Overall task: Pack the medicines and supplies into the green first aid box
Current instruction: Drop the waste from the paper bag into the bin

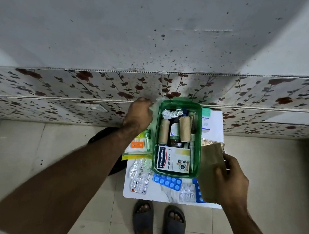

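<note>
Sandals (pixel 158 227) — Hansaplast box (pixel 173 159) (WASHPROOF)

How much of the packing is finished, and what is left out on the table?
Done: the green first aid box already holds the Hansaplast carton, bandage rolls and small bottles. In hand: the right hand holds a brown paper packet beside the box, while the left hand grips its far left corner. Left: blue tablet strips, silver foil strips and a cotton swab pack lie outside.
</note>
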